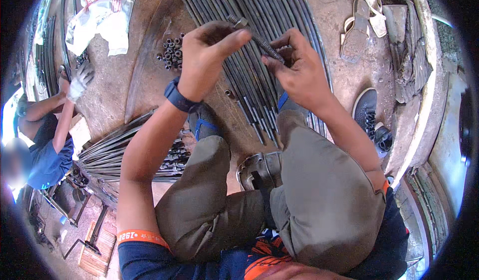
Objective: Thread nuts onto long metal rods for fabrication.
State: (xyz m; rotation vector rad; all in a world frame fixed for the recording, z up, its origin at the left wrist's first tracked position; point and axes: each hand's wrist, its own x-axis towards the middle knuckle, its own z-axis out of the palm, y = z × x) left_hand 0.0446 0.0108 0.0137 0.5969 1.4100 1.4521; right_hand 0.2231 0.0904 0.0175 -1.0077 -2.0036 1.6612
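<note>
Both my hands are raised over a bundle of long dark metal rods (249, 75). Between them slants a short threaded rod (262, 43), with a hex nut (241, 23) near its upper left end. My right hand (298, 70) pinches the rod's lower end between thumb and fingers. At the nut end is my left hand (207, 48), its thumb stretched out and apart from its blackened index finger. The thumb tip lies by the rod just below the nut; whether it touches cannot be made out. A pile of small metal nuts (172, 53) lies on the floor beyond my left wrist.
More rods with fittings (129, 153) lie at left. A person with a white work glove (80, 83) sits far left, near a white sack (102, 20). Sandals (357, 30) and a dark shoe (365, 110) are at right. A metal part (244, 173) lies between my legs.
</note>
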